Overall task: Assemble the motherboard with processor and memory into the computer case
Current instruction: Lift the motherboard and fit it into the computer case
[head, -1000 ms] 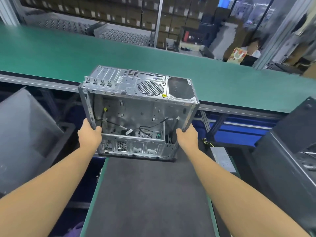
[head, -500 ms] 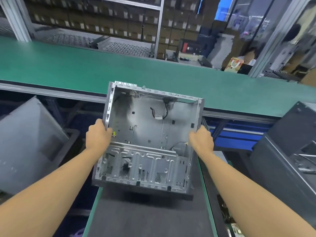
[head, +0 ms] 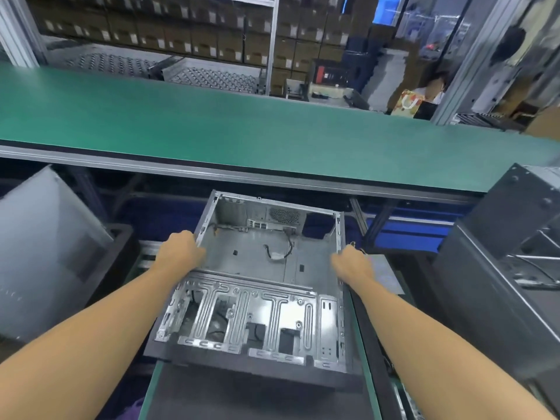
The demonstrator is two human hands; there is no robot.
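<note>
- Here is the computer case (head: 263, 286), lying on its side with the open face up, square in the middle of the view between both arms.
- The left hand (head: 181, 253) grips the case's left wall, with its fingers (head: 188, 237) curled over the rim and pressed together.
- The right hand (head: 351, 265) grips the right wall the same way. Its fingers wrap round the edge, and the tips are out of sight.
- The case's near end sits over the far end of the bench (head: 242, 398), a dark mat edged in green. I cannot tell whether metal is touching mat.
- The far end of the case juts past the bench toward the green conveyor belt (head: 272, 131).
- Inside, a loose cable (head: 278, 253) lies on the bare metal floor. A ribbed drive bracket (head: 251, 316) spans the near half.
- The belt runs wide and flat across the whole view on a grey metal rail.
- Beyond it are roller racks (head: 212, 74), then shelving stacked with brown cardboard boxes (head: 181, 25).
- At the left a grey panel (head: 45, 244) leans beside the bench.
- On the right stand dark cases (head: 500, 268), with blue bins (head: 409, 234) under the belt.
- Far back on the right, a person (head: 436, 86) sits among the clutter.
</note>
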